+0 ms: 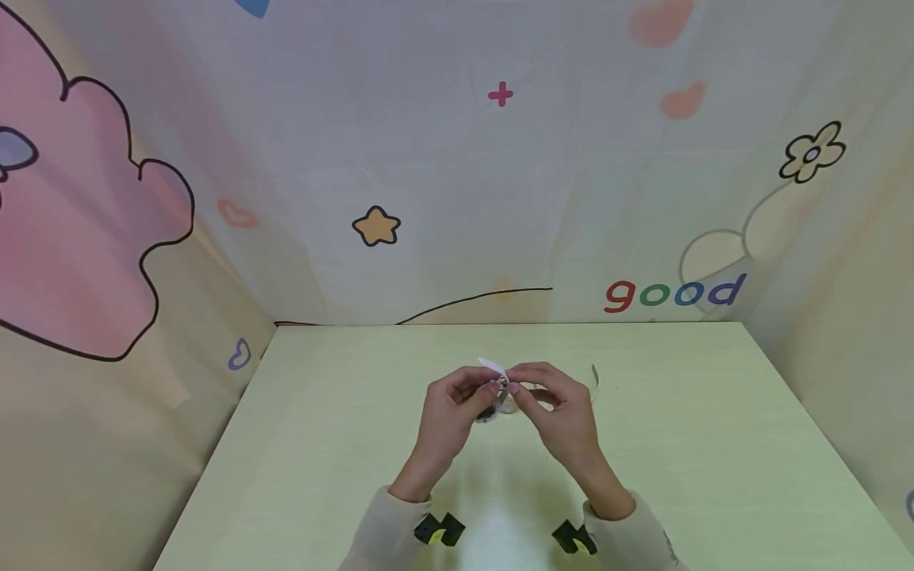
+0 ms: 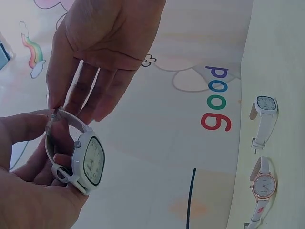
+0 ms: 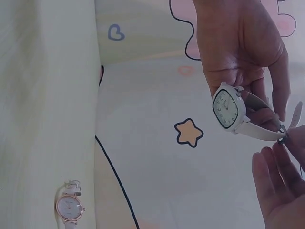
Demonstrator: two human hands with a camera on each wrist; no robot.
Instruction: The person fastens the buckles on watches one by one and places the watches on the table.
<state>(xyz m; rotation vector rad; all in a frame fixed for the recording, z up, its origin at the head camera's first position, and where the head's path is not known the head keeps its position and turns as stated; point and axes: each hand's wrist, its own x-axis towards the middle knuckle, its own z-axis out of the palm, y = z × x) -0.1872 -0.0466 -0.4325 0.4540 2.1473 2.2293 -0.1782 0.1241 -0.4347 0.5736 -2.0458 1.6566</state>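
In the head view, the left hand (image 1: 450, 404) and the right hand (image 1: 560, 404) meet over the pale table (image 1: 300, 460), thumbs and forefingers pinching close together, with a white strap end (image 1: 492, 365) jutting up between them. The hands block most of what lies behind; a pale strap (image 1: 596, 385) shows just past the right hand. On the backdrop (image 1: 443, 151), coloured letters spell "good" (image 1: 674, 293), near an orange star (image 1: 376, 226) and a flower (image 1: 812, 152). Light sleeves (image 1: 389, 527) cover the forearms, with black fittings (image 1: 439, 530) near the wrists.

In the left wrist view, the held thing is a white square-cased wristwatch (image 2: 89, 162), raised off the table and tilted, its strap looped. The left hand grips it, fingers showing within the loop; the right hand pinches near the buckle, its other fingers extended. On the table lie a second white square watch (image 2: 266, 104) and a rose-gold round watch (image 2: 263, 186) with a patterned white strap, near each other. "good" appears sideways here.

In the right wrist view, the held dial shows dark numerals; any smaller lettering is illegible. The right hand's fingertips partly cover the metal buckle (image 3: 283, 134). The rose-gold watch's dial text is too small to read.
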